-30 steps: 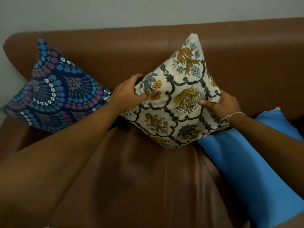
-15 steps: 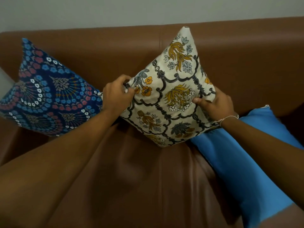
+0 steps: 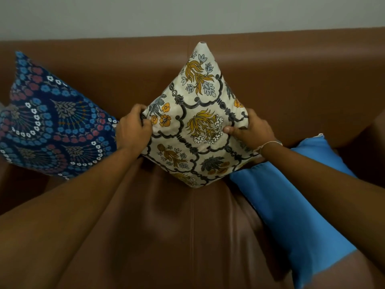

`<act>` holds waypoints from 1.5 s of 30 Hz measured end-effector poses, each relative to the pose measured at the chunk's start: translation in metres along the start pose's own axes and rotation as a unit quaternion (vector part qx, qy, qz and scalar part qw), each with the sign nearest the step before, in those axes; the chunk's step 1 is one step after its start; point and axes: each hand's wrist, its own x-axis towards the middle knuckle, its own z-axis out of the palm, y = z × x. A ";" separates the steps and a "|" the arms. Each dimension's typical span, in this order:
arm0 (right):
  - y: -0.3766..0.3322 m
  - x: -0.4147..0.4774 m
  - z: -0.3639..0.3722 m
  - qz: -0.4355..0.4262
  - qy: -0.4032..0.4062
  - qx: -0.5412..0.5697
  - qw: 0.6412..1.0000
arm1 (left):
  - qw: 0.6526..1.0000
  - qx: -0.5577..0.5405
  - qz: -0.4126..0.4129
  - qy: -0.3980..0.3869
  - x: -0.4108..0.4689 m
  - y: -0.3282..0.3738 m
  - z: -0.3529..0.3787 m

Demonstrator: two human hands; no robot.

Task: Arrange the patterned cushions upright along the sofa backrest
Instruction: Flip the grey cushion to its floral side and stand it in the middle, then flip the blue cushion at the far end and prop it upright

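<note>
A cream cushion (image 3: 198, 122) with yellow and grey flowers stands on one corner against the brown sofa backrest (image 3: 291, 76), over the seat seam. My left hand (image 3: 133, 128) grips its left corner and my right hand (image 3: 248, 130) grips its right corner. A dark blue cushion (image 3: 52, 122) with a floral fan pattern leans on the backrest at the left, close to my left hand.
A plain bright blue cushion (image 3: 291, 205) lies flat on the seat at the right, under my right forearm. The brown leather seat (image 3: 166, 236) spreads in front. A pale wall (image 3: 187, 15) rises behind the sofa.
The cream cushion has turned from leaning right to standing more squarely on its corner, and my hands have shifted with it. My view has shifted slightly.
</note>
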 end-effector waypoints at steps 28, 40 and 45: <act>0.289 -0.127 -0.161 0.088 -0.084 -0.145 0.982 | 0.808 0.246 0.419 -0.334 -0.282 0.181 0.207; 0.343 -0.111 -0.125 0.241 -0.134 -0.059 0.959 | 0.852 0.275 0.359 -0.265 -0.278 0.190 0.260; 0.347 -0.109 -0.128 0.235 -0.130 -0.035 0.963 | 0.858 0.228 0.350 -0.299 -0.274 0.199 0.254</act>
